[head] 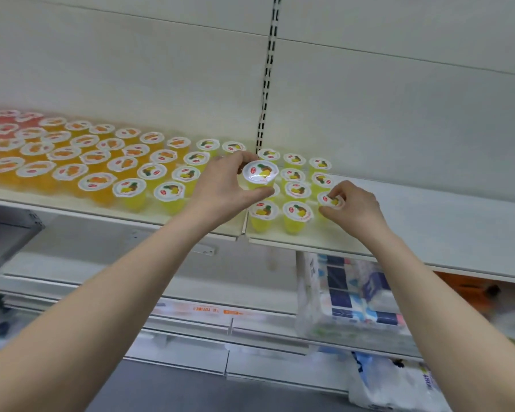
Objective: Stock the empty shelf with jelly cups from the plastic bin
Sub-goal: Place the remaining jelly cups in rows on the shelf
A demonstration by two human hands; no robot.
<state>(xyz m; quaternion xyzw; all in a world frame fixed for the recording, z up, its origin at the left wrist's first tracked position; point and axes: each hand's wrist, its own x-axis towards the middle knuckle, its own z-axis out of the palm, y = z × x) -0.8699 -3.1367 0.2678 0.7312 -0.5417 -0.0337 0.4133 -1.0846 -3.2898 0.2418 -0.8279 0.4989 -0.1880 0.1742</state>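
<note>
Rows of jelly cups stand on the white shelf (428, 221): red at the far left, orange cups (69, 171) in the middle, yellow pineapple cups (298, 190) toward the right. My left hand (223, 188) grips a yellow jelly cup (260, 173) and holds it tilted just above the standing yellow cups. My right hand (354, 206) pinches another yellow jelly cup (330, 200) at the right end of the front rows, low at the shelf surface. The plastic bin is out of view.
The shelf's right part is bare white board. A slotted upright (266, 84) runs up the back panel. Below hang lower shelves with a wrapped tissue pack (351, 295), orange packets (470, 289) and a white plastic bag (399, 385).
</note>
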